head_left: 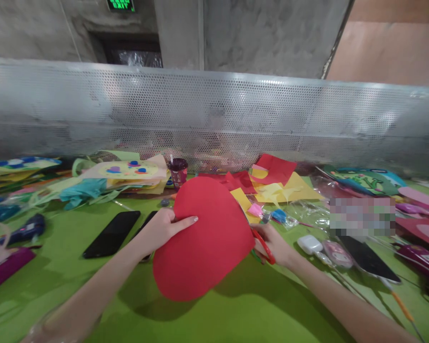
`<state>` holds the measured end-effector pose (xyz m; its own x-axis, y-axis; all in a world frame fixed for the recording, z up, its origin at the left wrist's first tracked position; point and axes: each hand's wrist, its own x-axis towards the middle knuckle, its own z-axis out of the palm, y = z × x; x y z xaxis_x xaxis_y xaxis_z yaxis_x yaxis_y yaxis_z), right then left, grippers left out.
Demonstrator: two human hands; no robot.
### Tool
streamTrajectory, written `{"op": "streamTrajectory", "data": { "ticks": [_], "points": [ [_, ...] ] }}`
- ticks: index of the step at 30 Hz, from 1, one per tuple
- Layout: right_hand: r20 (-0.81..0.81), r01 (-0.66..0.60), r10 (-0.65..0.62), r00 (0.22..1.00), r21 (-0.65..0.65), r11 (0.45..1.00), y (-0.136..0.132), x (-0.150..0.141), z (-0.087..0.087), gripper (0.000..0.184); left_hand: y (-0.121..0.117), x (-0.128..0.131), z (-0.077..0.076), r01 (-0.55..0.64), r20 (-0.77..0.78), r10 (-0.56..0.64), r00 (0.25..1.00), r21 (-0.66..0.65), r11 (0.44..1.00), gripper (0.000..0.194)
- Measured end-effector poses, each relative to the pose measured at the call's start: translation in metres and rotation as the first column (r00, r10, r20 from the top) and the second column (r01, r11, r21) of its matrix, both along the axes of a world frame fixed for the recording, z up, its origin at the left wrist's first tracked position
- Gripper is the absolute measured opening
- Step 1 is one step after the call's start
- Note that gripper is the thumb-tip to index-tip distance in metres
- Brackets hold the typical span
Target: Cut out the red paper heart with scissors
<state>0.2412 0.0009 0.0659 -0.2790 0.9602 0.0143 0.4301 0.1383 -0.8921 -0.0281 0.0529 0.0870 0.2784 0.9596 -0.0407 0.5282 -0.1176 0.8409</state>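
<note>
A large red paper piece [205, 243] with rounded edges is held up above the green table. My left hand [164, 226] pinches its left side, thumb on the near face and the other fingers hidden behind. On the right, my right hand [273, 243] is closed around red-handled scissors [265, 247]. The scissors stand at the paper's right edge, and a bit of blade shows there beside the red sheet. Whether the blades are open or closed on the paper is hard to make out.
Phones [112, 233] lie to the left, and another phone [370, 257] on the right near a white earbud case [310, 244]. Behind are a lidded drink cup [178, 174], yellow paper scraps [298, 188] and red paper [273, 169]. A perforated metal panel [214, 114] bounds the green table [171, 319].
</note>
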Motion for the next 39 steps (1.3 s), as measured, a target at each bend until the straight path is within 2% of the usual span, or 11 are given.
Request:
{"op": "streamTrajectory", "data": {
  "ticks": [6,18,32,39],
  "points": [
    [0.001,0.004,-0.004,1.000,0.021,1.000,-0.0001,-0.0008,-0.0010,0.028,0.0020,0.0000,-0.0025,-0.019,-0.010,0.019,1.000,0.008,1.000,0.057],
    [-0.013,0.077,-0.077,0.997,0.066,0.995,0.0025,0.0040,-0.0074,0.012,0.0008,-0.0001,-0.0004,-0.004,0.019,0.005,1.000,-0.051,0.999,0.049],
    [0.009,0.009,-0.009,1.000,0.051,0.999,-0.0003,0.0036,-0.0031,0.004,-0.0012,-0.0008,0.0012,-0.003,0.036,0.006,0.999,-0.062,0.998,0.050],
    [0.014,-0.010,0.010,1.000,0.047,0.999,0.0011,0.0034,-0.0055,0.009,0.0000,-0.0022,0.0025,-0.026,0.061,0.031,0.998,-0.077,0.997,0.051]
  ]
}}
